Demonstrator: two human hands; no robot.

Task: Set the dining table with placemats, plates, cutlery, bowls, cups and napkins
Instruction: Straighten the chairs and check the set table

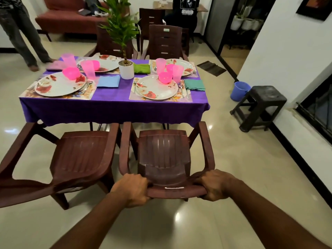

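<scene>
Brown plastic chair [164, 155] gripped at backrest top: left hand [132, 190] and right hand [214, 186] both curled tight round rail. Worktop [115, 106] ahead carries four complete settings on placemats. Likely final step: seating. Next: slide chair straight under worktop edge, clear of neighbouring chair [79, 159].

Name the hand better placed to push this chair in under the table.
Neither alone: the left hand and right hand grip opposite ends of the chair back's top rail, so pushing with both likely keeps it straight.

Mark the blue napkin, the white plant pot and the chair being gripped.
blue napkin [108, 81]: head view, cloth centre.
white plant pot [126, 71]: head view, front wall.
chair [164, 150]: head view, seat centre.
</scene>
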